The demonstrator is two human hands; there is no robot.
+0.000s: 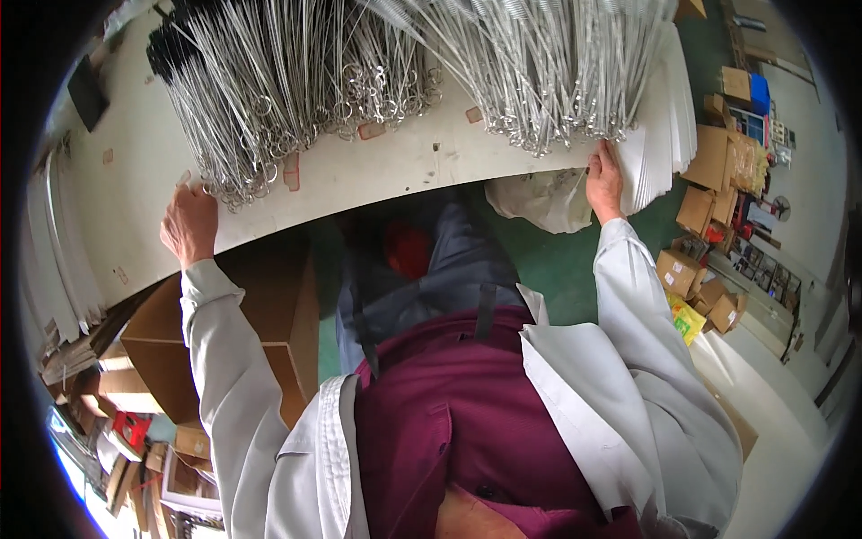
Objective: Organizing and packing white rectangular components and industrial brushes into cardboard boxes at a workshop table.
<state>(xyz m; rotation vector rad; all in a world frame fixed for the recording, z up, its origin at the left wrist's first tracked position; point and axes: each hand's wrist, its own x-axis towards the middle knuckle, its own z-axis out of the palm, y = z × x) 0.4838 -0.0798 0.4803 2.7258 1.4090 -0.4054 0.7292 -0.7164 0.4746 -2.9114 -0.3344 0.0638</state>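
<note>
Several thin wire-handled brushes with looped ends [260,108] lie in a thick row on the table, some with black bristles at the far left. To the right is another dense bundle of wire brushes [557,81], pale-bristled, their small loops toward me. My left hand [190,225] is closed at the table edge, beside the leftmost loops; what its curled fingers hold, if anything, is hidden. My right hand [607,184] reaches with fingers stretched out to the loops of the right bundle, its fingertips beside a stack of white sheets [669,135].
The pale table [395,162] has a curved-looking front edge. Below it hangs a whitish plastic bag [543,199]. An open cardboard box [215,332] stands beneath my left forearm. More cartons [709,189] are piled on the right, and others at the lower left.
</note>
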